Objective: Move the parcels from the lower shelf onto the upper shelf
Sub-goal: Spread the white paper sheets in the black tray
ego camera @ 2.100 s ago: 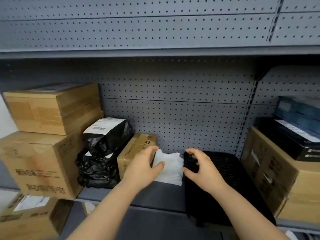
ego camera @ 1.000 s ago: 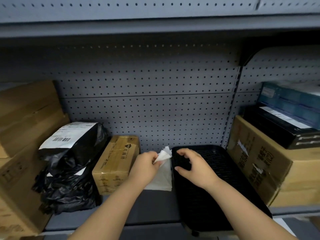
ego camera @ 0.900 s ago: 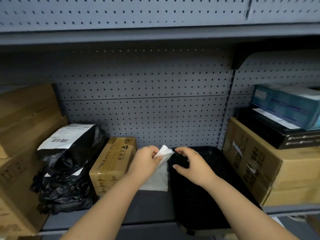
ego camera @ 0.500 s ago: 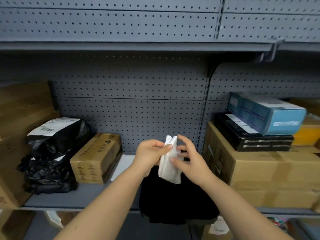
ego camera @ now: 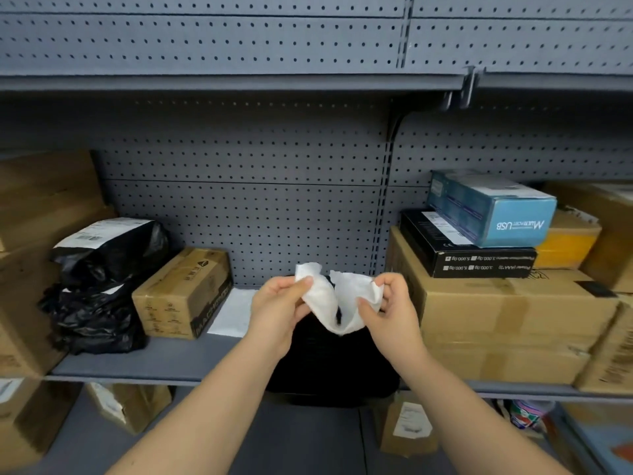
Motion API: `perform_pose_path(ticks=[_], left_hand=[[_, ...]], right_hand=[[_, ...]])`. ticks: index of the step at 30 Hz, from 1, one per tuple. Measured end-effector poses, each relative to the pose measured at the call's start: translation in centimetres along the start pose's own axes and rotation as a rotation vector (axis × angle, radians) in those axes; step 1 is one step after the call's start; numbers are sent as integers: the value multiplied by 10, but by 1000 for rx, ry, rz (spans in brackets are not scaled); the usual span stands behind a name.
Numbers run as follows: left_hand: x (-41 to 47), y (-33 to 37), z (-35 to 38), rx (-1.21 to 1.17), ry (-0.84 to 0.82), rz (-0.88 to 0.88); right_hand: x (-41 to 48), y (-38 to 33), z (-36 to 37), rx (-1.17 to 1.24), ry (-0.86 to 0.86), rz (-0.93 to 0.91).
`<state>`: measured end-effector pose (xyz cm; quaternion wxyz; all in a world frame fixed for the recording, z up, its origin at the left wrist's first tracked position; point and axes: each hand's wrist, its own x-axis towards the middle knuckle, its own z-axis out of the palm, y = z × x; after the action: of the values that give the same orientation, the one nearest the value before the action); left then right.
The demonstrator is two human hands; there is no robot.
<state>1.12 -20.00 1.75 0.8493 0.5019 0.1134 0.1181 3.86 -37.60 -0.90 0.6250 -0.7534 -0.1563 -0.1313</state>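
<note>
Both hands hold a soft white parcel (ego camera: 337, 303) in the air in front of the shelf, sagging between them. My left hand (ego camera: 279, 303) pinches its left end, my right hand (ego camera: 385, 303) its right end. Behind and below it a black flat parcel (ego camera: 325, 365) lies on the grey shelf (ego camera: 144, 363) and sticks out over the front edge. A flat white parcel (ego camera: 233, 313) lies on the shelf to the left of my hands. Beside it stand a small brown box (ego camera: 181, 293) and a black plastic bag parcel (ego camera: 99, 282) with a white label.
The upper shelf edge (ego camera: 239, 82) runs across overhead with a bracket (ego camera: 394, 125). At right a large cardboard box (ego camera: 507, 323) carries a black box (ego camera: 462, 248) and a blue box (ego camera: 493, 207). Cardboard boxes (ego camera: 37, 234) stack at left. More parcels (ego camera: 126, 406) sit below.
My left hand lifted the white parcel off the shelf, my right hand joined it, and the parcel now hangs stretched between both hands. The view has shifted right.
</note>
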Motion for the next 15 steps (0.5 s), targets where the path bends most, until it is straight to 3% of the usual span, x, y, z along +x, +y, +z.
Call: perform_pose_path(ticks=[3,6,12,15], left_hand=[[-5,1,-22,138,123,112],[-13,-7,-49,361,167,174],[-20,-33,-101,887,124,175],[-21,-40,-113,1082,51,158]], right_hand=[[-11,1,-6,-2,16,2],[-26,15,-11,-213,-8,15],[-52,47,-13,-733,-146,100],[-56,56,-15,-829,-172,52]])
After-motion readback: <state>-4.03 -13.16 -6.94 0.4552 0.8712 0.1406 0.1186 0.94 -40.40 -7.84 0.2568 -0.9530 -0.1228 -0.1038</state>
